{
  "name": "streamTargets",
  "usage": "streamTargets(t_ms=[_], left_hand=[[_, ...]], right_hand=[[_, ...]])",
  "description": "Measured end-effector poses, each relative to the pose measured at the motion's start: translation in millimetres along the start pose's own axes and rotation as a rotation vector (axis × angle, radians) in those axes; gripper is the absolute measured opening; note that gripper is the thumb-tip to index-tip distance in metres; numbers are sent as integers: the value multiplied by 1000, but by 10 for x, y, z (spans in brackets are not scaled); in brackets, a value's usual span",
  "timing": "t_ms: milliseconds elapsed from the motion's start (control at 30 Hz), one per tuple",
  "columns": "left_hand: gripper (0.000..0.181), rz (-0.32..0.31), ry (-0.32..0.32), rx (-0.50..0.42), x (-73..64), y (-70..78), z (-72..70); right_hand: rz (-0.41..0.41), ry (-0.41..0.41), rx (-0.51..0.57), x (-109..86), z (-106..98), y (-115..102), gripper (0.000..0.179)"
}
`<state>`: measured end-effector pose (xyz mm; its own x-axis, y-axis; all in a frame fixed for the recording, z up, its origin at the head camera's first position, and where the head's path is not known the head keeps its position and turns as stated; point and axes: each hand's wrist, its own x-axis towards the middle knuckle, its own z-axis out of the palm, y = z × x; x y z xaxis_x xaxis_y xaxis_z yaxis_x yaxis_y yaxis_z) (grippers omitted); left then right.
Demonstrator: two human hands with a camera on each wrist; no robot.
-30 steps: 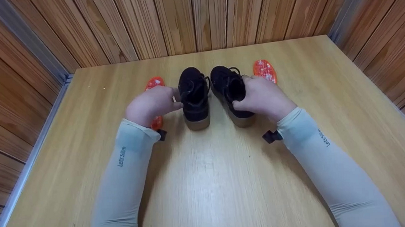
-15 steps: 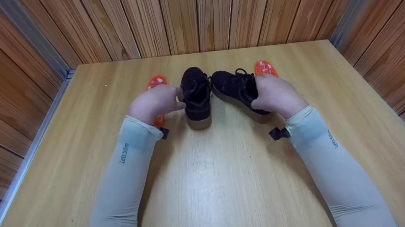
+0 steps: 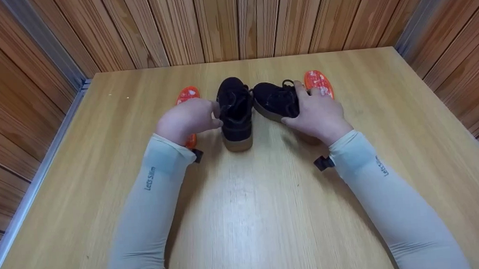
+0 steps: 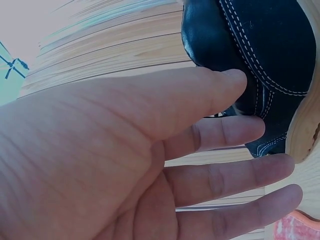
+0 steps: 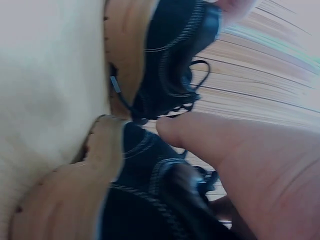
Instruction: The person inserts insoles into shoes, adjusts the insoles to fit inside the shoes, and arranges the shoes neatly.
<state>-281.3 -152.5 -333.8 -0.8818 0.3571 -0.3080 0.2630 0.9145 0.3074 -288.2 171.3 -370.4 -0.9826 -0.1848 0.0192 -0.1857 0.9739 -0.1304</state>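
Two black lace-up shoes with tan soles stand side by side on the table. The left shoe (image 3: pixel 236 113) points away from me; the right shoe (image 3: pixel 275 98) is turned, its toe to the left and its heel to the right. Beside the left shoe's outer side is my left hand (image 3: pixel 190 119), fingers straight, thumb tip by the black upper (image 4: pixel 275 45); whether it touches cannot be told. My right hand (image 3: pixel 318 114) spreads over the right shoe's opening and heel, hiding them. In the right wrist view its thumb (image 5: pixel 195 132) lies straight near the shoe's upper.
A speckled orange-red insole (image 3: pixel 188 93) lies left of the shoes, partly under my left hand. Another insole (image 3: pixel 318 80) lies behind my right hand. Wooden panel walls (image 3: pixel 219 22) border the wooden table (image 3: pixel 245 218) at the back and sides.
The right shoe's heel has swung to the right, turning its toe leftward. My right hand went right with it, then shifted back left over the shoe's opening. My left hand has barely moved.
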Motion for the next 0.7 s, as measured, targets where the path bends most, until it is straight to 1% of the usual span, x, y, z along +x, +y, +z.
streamTargets(t_ms=[300, 467, 533, 633, 700], left_hand=[[49, -26, -14, -19, 1, 13, -10], [53, -28, -3, -33, -10, 43, 1], [61, -37, -1, -34, -5, 60, 8], [81, -73, -20, -46, 7, 93, 19], [94, -97, -29, -37, 17, 120, 32]], right_hand=[[22, 69, -15, 49, 86, 20, 109], [16, 95, -1, 59, 110, 21, 102], [12, 105, 1, 63, 122, 29, 98], [2, 131, -1, 67, 137, 42, 94], [-7, 151, -3, 70, 147, 50, 91]])
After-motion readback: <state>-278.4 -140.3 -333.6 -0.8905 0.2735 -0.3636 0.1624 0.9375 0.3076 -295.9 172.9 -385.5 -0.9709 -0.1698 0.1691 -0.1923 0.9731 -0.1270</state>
